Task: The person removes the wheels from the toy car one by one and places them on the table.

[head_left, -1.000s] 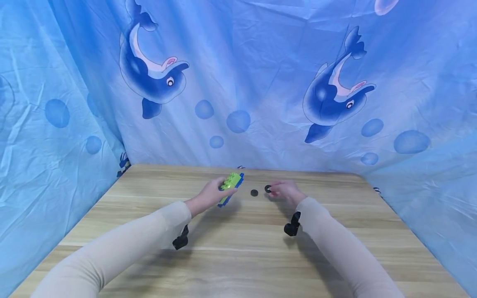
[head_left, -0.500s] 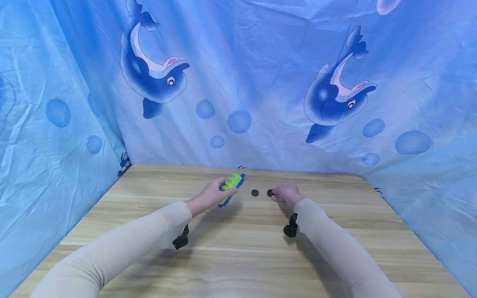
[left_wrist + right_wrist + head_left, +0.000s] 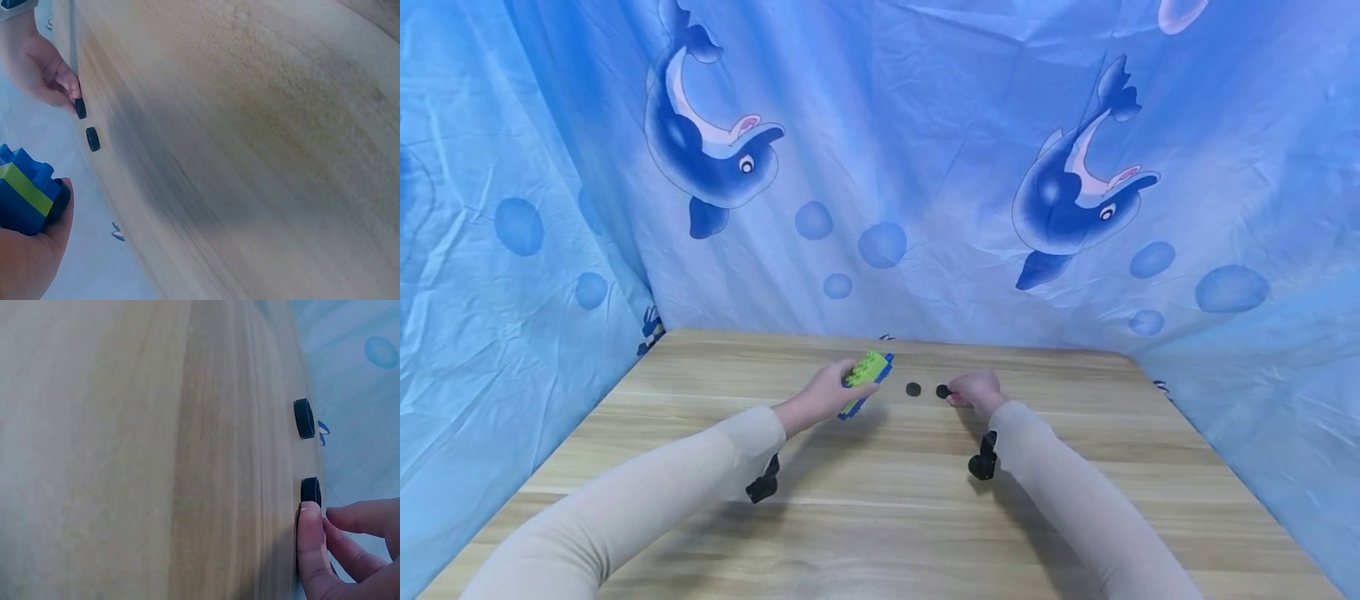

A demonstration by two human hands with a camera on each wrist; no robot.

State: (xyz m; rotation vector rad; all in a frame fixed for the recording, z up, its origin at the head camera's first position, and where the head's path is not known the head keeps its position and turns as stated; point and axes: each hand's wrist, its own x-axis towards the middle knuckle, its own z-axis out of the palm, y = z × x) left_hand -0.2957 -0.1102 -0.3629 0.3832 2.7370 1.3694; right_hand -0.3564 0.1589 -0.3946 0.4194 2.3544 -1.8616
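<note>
My left hand (image 3: 827,392) grips a lime-green and blue building-block toy (image 3: 868,367) above the table, fingers round its far side. In the left wrist view, a black round part (image 3: 59,201) shows on that toy (image 3: 26,194) beside the thumb. My right hand (image 3: 976,392) pinches the edge of a small black toy tyre (image 3: 310,489) lying flat on the tabletop, the thumb (image 3: 310,534) right at its rim. A second black toy tyre (image 3: 913,389) lies flat on the table between the two hands.
The wood-grain table (image 3: 880,533) ends at a back edge just beyond the tyres. A blue curtain (image 3: 925,167) printed with dolphins hangs behind and on both sides. Black wrist cameras (image 3: 982,464) sit under both sleeves.
My right hand has lowered its tyre from a raised, tilted position to flat on the table, right of the other tyre. The left hand and its block toy have barely moved.
</note>
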